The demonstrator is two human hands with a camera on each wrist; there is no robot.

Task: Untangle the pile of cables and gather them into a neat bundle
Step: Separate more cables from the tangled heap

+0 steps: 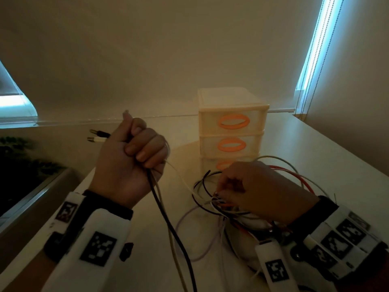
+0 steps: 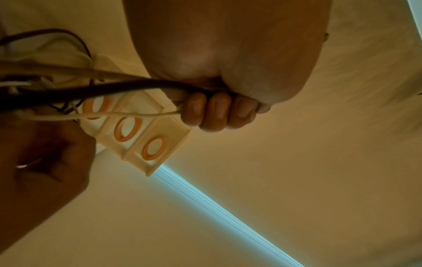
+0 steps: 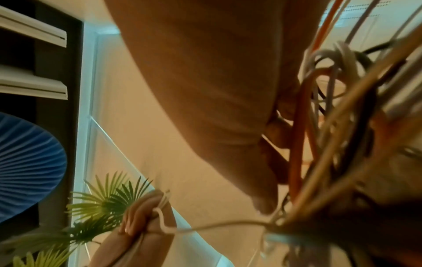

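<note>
the left hand point(image 1: 130, 159) is raised above the worktop point(image 1: 315, 148), fist clenched around a black cable point(image 1: 168, 220) and a white cable point(image 1: 172, 245), whose two plug ends point(image 1: 97, 135) stick out past the thumb side. the right hand point(image 1: 259, 188) is lower, fingers curled into the tangled pile of cables point(image 1: 223, 207), pinching strands of white, black and orange. just behind the pile stands a small drawer unit point(image 1: 231, 127) with orange handles.

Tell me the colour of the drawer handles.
Orange, on the drawer handles; clearest in the head view.
</note>
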